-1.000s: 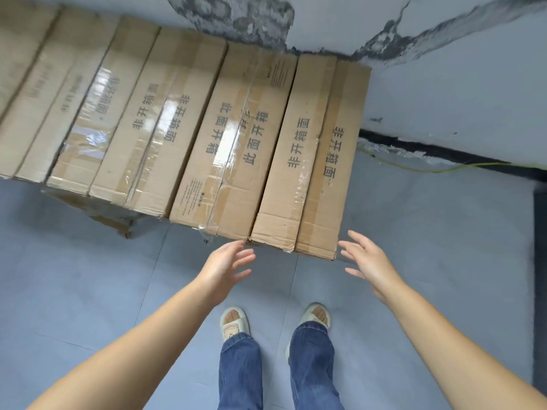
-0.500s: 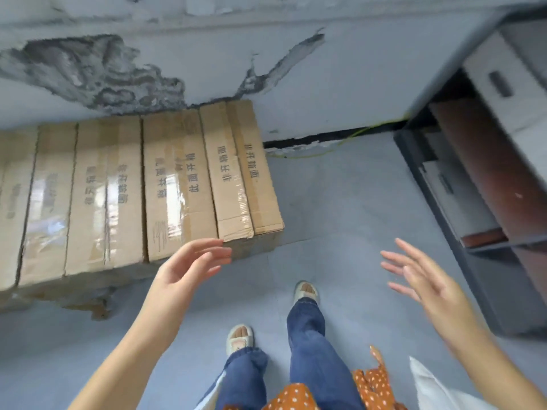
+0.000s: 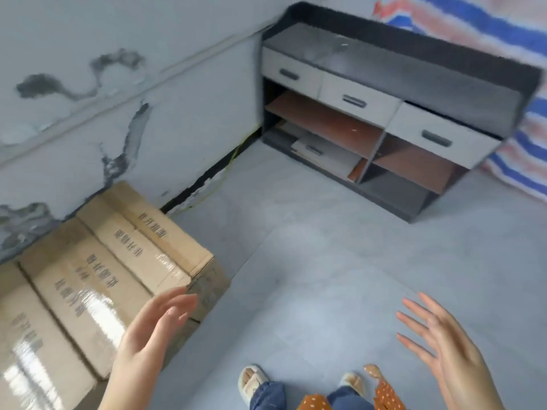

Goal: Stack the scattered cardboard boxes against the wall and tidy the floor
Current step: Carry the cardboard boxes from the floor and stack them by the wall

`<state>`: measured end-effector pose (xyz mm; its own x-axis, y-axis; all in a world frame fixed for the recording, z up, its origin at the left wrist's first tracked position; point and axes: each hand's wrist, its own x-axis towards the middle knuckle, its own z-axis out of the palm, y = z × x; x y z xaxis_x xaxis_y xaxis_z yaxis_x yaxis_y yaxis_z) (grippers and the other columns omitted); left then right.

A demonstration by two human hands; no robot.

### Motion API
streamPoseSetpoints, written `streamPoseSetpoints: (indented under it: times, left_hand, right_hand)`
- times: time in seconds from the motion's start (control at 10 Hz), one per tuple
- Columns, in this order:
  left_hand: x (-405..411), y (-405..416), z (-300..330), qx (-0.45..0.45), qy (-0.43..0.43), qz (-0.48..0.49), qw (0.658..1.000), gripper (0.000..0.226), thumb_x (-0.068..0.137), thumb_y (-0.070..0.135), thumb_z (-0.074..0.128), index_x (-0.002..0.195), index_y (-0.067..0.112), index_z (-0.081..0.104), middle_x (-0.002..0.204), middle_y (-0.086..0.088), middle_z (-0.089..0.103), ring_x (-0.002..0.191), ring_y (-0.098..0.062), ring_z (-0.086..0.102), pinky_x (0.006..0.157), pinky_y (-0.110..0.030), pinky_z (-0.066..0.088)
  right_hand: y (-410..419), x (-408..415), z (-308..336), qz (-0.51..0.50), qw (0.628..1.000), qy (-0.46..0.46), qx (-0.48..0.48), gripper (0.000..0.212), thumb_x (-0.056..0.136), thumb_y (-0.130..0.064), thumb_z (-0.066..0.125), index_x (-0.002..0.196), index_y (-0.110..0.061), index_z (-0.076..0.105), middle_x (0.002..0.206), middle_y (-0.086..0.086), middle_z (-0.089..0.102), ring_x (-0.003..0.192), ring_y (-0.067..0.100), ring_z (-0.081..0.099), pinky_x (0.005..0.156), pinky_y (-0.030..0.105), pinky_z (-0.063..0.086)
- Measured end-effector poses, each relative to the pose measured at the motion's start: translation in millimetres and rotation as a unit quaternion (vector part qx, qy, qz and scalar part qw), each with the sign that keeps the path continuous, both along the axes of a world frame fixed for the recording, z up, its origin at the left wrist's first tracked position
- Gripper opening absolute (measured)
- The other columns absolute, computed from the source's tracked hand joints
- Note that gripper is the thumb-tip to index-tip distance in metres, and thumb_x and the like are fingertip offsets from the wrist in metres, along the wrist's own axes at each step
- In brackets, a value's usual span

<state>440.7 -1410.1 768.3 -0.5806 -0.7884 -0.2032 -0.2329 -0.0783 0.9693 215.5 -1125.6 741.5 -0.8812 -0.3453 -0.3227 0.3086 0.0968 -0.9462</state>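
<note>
Cardboard boxes (image 3: 97,279) stacked against wall (image 3: 118,93), lower left; visible floor (image 3: 325,247) bare. Left hand (image 3: 148,341), right hand (image 3: 444,350): fingers spread, gripping nothing. Probably nearly finished.

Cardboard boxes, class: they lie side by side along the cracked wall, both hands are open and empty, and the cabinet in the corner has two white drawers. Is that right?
Not quite. The head view shows three white drawers on the cabinet, not two. The rest holds: the cardboard boxes lie side by side along the cracked wall, and the left hand and right hand are open and empty.
</note>
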Motion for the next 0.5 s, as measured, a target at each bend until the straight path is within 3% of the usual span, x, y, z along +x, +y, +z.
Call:
streamPoseSetpoints:
  times: [0.1,0.2,0.3,0.4,0.5]
  left_hand:
    - [-40,18,5,0.010,-0.023,-0.113,0.993,0.056,0.073,0.064,0.066,0.116,0.029,0.066,0.115,0.004,0.069,0.114,-0.014,0.060,0.096,-0.032,0.045]
    - [-90,50,3,-0.020,-0.033,-0.229,0.973,0.074,0.059,0.083,0.060,0.122,0.043,0.059,0.124,0.010,0.064,0.121,-0.013,0.055,0.098,-0.035,0.042]
    - [-154,103,-5,-0.057,-0.019,-0.282,0.957,0.074,0.067,0.081,0.055,0.129,0.041,0.054,0.126,0.011,0.062,0.123,-0.014,0.055,0.097,-0.040,0.045]
    - [-203,171,-3,-0.032,0.002,-0.312,0.950,0.071,0.069,0.078,0.058,0.128,0.038,0.056,0.124,0.007,0.064,0.120,-0.015,0.057,0.094,-0.040,0.046]
    - [-256,263,4,-0.018,0.061,-0.352,0.934,0.052,0.073,0.059,0.064,0.115,0.029,0.066,0.113,0.003,0.070,0.108,-0.013,0.064,0.093,-0.034,0.047]
  right_hand:
    - [59,-4,8,-0.110,0.993,0.020,-0.024,0.048,0.061,-0.050,0.061,0.103,-0.029,0.066,0.108,-0.005,0.072,0.102,0.018,0.067,0.074,0.032,0.059]
    - [128,-4,16,-0.196,0.979,0.051,-0.015,0.043,0.061,-0.055,0.066,0.098,-0.036,0.071,0.106,-0.009,0.072,0.099,0.014,0.068,0.072,0.027,0.059]
    - [204,-7,24,-0.244,0.966,0.085,0.020,0.069,0.045,-0.080,0.072,0.099,-0.038,0.070,0.106,-0.012,0.071,0.095,0.007,0.069,0.070,0.022,0.058]
    - [281,-15,32,-0.286,0.951,0.106,0.043,0.071,0.038,-0.087,0.069,0.098,-0.050,0.069,0.106,-0.015,0.071,0.095,0.005,0.068,0.073,0.021,0.057]
    - [355,-23,37,-0.335,0.932,0.127,0.060,0.082,0.034,-0.087,0.069,0.100,-0.038,0.071,0.104,-0.017,0.071,0.092,0.002,0.068,0.072,0.017,0.056]
